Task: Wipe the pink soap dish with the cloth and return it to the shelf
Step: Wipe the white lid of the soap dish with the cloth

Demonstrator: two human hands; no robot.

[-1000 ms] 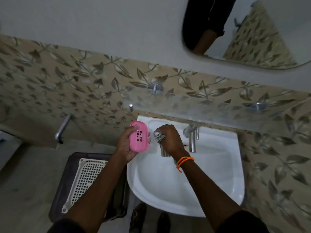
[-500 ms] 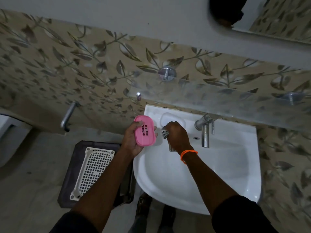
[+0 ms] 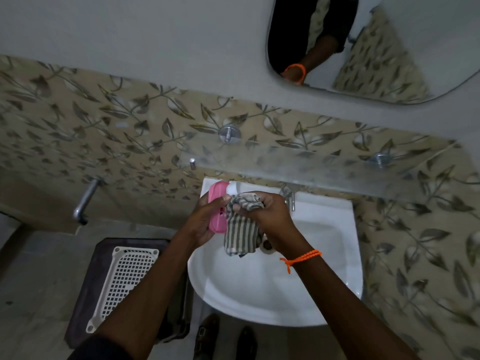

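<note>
My left hand (image 3: 201,220) grips the pink soap dish (image 3: 217,206), turned on edge above the back left of the white sink (image 3: 259,289). Part of the dish is hidden by my fingers and by the cloth. My right hand (image 3: 270,214) grips the striped grey cloth (image 3: 240,228) and holds it against the dish's right side; the loose end of the cloth hangs down over the basin. The glass shelf (image 3: 311,167) runs along the tiled wall just above both hands.
A chrome tap (image 3: 288,194) stands at the back of the sink, partly behind my right hand. A dark stool with a white perforated tray (image 3: 124,284) sits on the floor to the left. A metal pipe (image 3: 84,201) juts from the wall. A mirror (image 3: 363,48) hangs above.
My two hands have come together: the cloth, earlier apart from the dish, now lies against it, and more of the cloth hangs free. The dish has turned edge-on. The camera has tilted up.
</note>
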